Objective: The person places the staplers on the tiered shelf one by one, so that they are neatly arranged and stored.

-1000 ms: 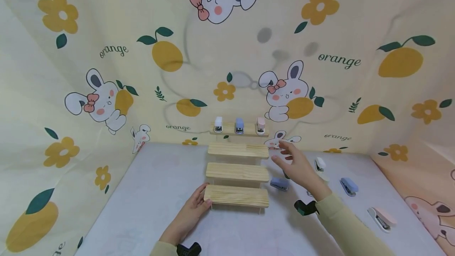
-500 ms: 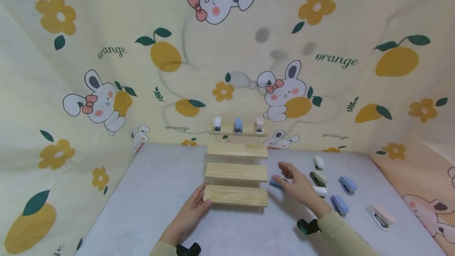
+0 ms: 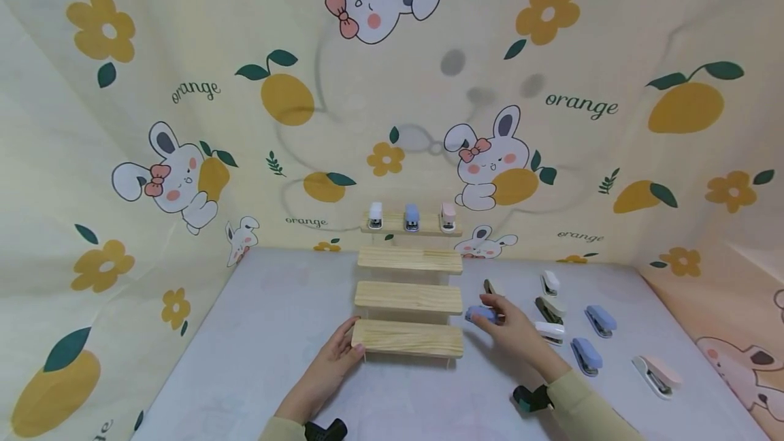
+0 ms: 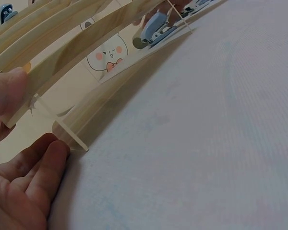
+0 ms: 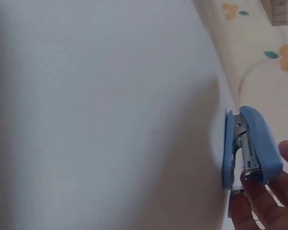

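A stepped wooden display shelf (image 3: 409,297) stands mid-table. My left hand (image 3: 327,366) grips the left end of its lowest plank, the thumb on the plank. In the left wrist view the other fingers (image 4: 48,163) are bent near the table beside a thin clear leg. To the shelf's right, my right hand (image 3: 517,332) pinches a light blue mini stapler (image 3: 480,314) between thumb and fingers. The right wrist view shows this blue stapler (image 5: 257,143) by the table surface, with fingertips at its front end. Three staplers, white (image 3: 376,215), blue (image 3: 412,217) and pink (image 3: 448,216), stand on the top plank.
Several more staplers lie at the right: a white one (image 3: 550,282), a dark-and-cream one (image 3: 550,309), another white (image 3: 550,332), two blue (image 3: 600,320) and a pink one (image 3: 657,376). A dark one (image 3: 488,286) shows behind the right hand. Printed cloth (image 3: 392,87) surrounds the table.
My right hand has come down from beside the upper planks to the blue stapler and closed its fingers on it. My left hand keeps its place on the shelf.
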Tool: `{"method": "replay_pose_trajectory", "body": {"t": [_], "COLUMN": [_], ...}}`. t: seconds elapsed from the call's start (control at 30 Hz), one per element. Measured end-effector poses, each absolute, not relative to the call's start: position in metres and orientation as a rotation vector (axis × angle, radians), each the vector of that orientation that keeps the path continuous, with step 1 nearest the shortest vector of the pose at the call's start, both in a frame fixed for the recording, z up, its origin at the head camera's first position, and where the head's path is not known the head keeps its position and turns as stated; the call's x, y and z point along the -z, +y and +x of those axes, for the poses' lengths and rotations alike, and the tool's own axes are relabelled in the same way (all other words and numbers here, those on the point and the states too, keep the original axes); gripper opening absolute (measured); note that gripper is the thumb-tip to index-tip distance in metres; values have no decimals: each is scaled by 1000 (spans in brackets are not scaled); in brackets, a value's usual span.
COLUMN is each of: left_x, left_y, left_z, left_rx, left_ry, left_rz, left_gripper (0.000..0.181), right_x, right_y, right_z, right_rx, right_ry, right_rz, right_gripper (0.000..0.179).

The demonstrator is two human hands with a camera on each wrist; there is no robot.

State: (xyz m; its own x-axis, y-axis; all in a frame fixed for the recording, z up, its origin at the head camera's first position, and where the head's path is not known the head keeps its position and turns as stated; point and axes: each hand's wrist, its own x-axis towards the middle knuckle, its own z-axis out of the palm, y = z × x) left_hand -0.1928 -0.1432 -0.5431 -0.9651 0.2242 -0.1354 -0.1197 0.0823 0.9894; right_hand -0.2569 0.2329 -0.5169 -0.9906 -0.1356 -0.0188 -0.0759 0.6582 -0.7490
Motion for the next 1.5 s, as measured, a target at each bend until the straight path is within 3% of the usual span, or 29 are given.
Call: {"method": "replay_pose_trajectory", "body": {"t": [1.5], "left_x": [544], "left_y": [-143], "left_z": [-193], "left_rx": [-1970], "left_ry": [2106], "left_rz": [123], "left_gripper": [75], "right_x": [525], "right_y": [224], "right_z": [-254], "right_rx": [1165], "right_ry": [2811], "right_rz": [-86], "right_gripper": [64]}}
